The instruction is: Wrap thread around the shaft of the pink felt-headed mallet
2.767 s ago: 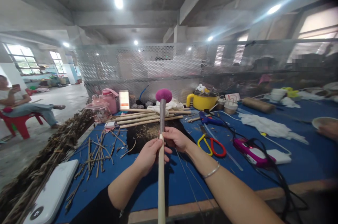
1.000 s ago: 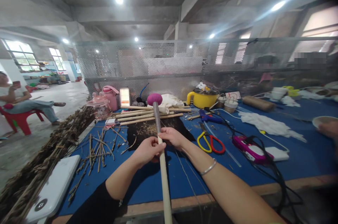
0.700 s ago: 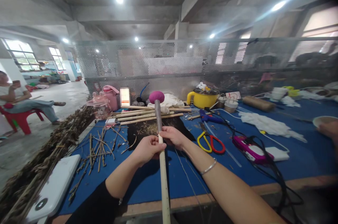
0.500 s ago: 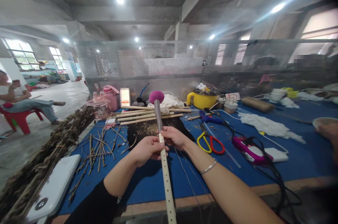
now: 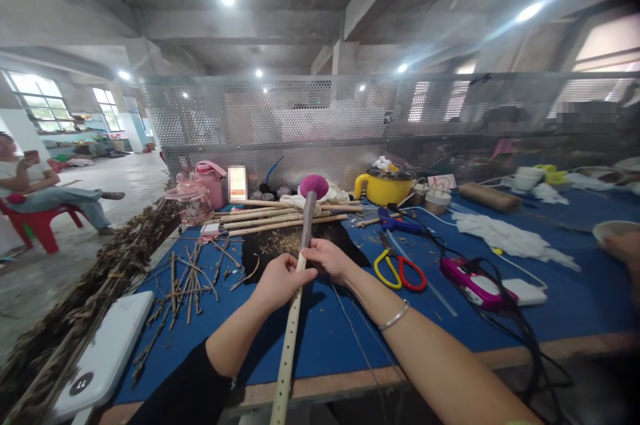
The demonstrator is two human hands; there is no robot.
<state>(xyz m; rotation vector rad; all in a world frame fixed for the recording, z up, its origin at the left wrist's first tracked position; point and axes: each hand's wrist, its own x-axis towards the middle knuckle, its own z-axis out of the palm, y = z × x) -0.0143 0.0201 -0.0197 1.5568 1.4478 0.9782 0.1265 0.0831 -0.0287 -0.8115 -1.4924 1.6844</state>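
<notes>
A pale stick with a row of drilled holes (image 5: 289, 345) slants up from the front edge of the table between my hands. Its upper part is a grey-brown sleeve or wrapping (image 5: 308, 218), topped by a round magenta ball (image 5: 314, 186). My left hand (image 5: 284, 281) is closed around the stick just below the grey part, thumb lying across it. With bent fingers, my right hand (image 5: 326, 259) pinches the stick where grey meets pale. Thin strands (image 5: 353, 325) trail below my right hand over the blue table cover (image 5: 240, 351).
Yellow-and-red-handled scissors (image 5: 400, 271), a blue glue gun (image 5: 400, 221) and a magenta power strip (image 5: 467, 281) with black cords lie right. Dry twigs (image 5: 187, 285), a white power bank (image 5: 103, 358) and pale sticks (image 5: 280, 218) lie left and behind. A yellow pot (image 5: 389, 188) stands at the back.
The stick has swung in my hands: its magenta ball has moved right, and its lower end left. My left thumb now lies farther across the stick; my right hand has hardly moved.
</notes>
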